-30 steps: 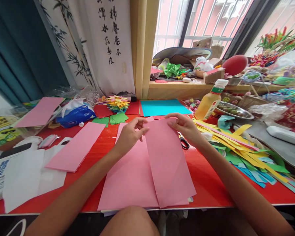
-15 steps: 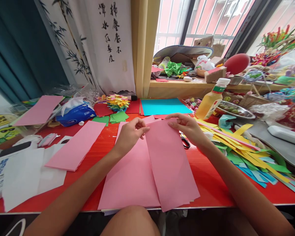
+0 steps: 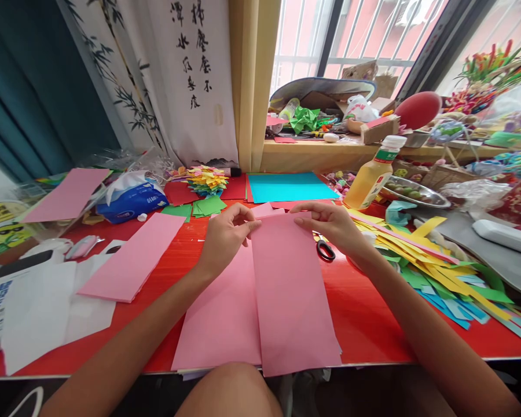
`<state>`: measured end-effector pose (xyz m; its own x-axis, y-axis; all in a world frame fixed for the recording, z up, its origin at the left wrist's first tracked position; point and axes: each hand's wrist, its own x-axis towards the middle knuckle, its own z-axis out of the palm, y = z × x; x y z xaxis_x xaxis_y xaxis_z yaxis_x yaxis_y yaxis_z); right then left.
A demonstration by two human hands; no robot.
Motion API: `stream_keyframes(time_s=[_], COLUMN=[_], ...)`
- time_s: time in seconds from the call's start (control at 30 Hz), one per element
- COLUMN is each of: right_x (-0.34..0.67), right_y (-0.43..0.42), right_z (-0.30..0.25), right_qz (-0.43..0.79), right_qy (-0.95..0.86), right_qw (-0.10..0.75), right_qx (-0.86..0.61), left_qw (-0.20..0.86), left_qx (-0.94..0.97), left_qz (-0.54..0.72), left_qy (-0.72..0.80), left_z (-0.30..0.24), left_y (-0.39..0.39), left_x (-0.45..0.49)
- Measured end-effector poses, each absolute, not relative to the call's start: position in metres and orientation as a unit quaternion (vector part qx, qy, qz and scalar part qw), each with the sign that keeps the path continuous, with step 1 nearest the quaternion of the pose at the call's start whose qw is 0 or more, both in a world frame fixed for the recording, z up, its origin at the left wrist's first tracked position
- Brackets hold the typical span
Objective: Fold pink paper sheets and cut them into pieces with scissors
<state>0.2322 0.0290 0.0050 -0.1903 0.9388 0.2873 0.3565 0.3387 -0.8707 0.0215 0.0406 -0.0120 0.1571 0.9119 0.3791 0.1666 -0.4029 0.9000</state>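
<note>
A long pink paper sheet [image 3: 293, 295] hangs between my hands, its top corners pinched. My left hand [image 3: 228, 237] grips the top left corner with thumb and fingers. At the top right corner my right hand [image 3: 327, 226] holds the same sheet. Under it, on the table, lies a wider stack of pink paper [image 3: 221, 324], partly covered by the held sheet. Just right of the sheet, below my right hand, rest scissors with black handles [image 3: 326, 250]; their blades are mostly hidden.
Folded pink paper [image 3: 134, 255] lies to the left, near a blue tissue pack [image 3: 132, 200]. Yellow, green and blue paper strips [image 3: 434, 266] are heaped at right. Behind them stands a juice bottle [image 3: 369, 179]. Blue paper [image 3: 293, 187] lies at the back of the red table [image 3: 364, 324].
The held pink sheet has swung so its lower end sits further left, and it hangs straighter. Both hands still grip its top corners, and more of the scissors shows.
</note>
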Motion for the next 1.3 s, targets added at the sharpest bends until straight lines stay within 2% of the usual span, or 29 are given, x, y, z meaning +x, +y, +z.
stream_keyframes(time_s=[0.47,0.7,0.97,1.3], right_x=[0.233,0.232,0.232,0.230], right_y=[0.033,0.034,0.032,0.033], right_z=[-0.001,-0.005,-0.004,-0.003], right_qz=[0.320,0.201,0.159,0.198], right_qy=[-0.718,-0.768,-0.779,-0.776], right_qw=[0.438,0.418,0.405,0.409], right_qx=[-0.437,-0.441,-0.451,-0.438], left_qw=[0.368,0.345,0.311,0.287], left_qx=[0.682,0.696,0.703,0.719], left_qz=[0.500,0.491,0.489,0.486], left_qy=[0.387,0.394,0.412,0.406], left_z=[-0.011,-0.011,-0.010,-0.012], left_y=[0.039,0.037,0.036,0.037], left_x=[0.023,0.022,0.023,0.023])
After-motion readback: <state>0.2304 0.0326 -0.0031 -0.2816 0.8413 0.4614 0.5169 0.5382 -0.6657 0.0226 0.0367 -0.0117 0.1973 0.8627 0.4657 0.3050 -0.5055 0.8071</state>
